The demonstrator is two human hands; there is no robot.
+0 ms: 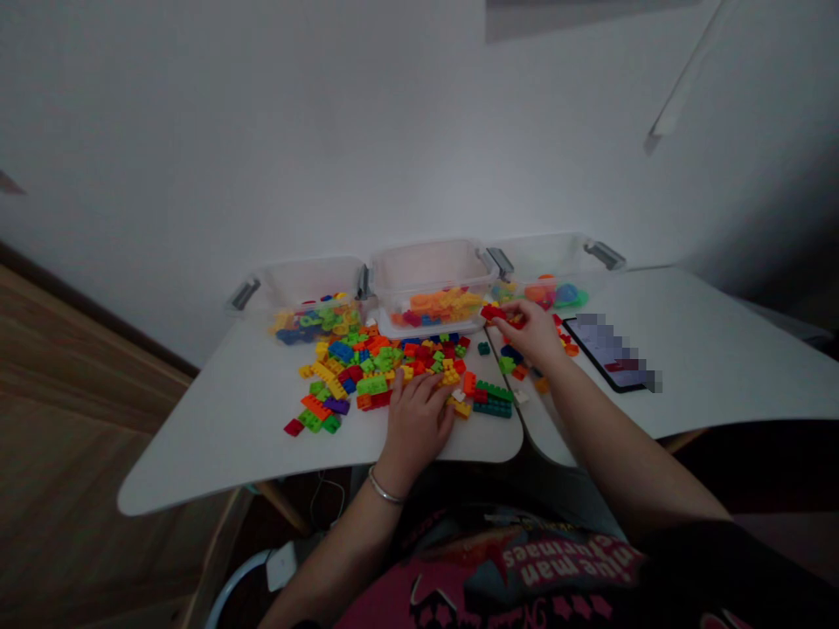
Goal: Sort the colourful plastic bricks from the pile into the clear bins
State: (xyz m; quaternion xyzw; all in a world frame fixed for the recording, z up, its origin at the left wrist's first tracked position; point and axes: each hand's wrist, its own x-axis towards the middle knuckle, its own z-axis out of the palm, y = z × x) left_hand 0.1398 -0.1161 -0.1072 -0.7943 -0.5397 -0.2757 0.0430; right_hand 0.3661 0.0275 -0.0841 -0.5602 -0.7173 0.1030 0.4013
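Loose toy bricks in many colours (384,356) lie in a heap on the white table (216,419). My left hand (420,415) rests at the heap's near edge, fingers spread over yellow and red bricks. Between the thumb and fingers of my right hand (528,332) is a red brick (493,313), held just right of the middle bin. Near my left hand, on its right, lie a green brick strip (493,391) and a dark teal one (491,408). Smaller bricks sit under and beside my right hand.
Three clear plastic bins stand along the wall: left (315,279), middle (433,262) and right (544,253), each with coloured pieces. A tablet or phone (606,354) lies right of my right hand. A seam runs between two tabletops.
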